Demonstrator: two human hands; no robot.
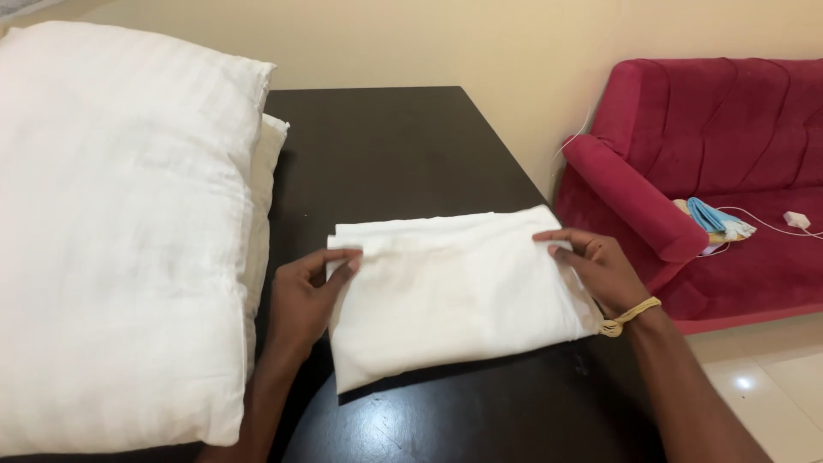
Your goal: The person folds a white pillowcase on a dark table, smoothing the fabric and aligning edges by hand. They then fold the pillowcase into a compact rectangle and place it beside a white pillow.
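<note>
Dark surface, big white pillow at left. Folded white cloth is laid mid-surface, pinched at both ends by left hand & right hand. Edges are best kept aligned, creases smoothed flat w/ even tension.

The folded cloth is showing plain white, with no print on it. The bench under it is looking very dark brown, almost black, and glossy near the front. On the left, the big pillow is appearing white with a faint woven texture. Far right, the sofa is glowing deep crimson. A yellow thread band is circling one wrist. The wall is reading pale cream.
</note>
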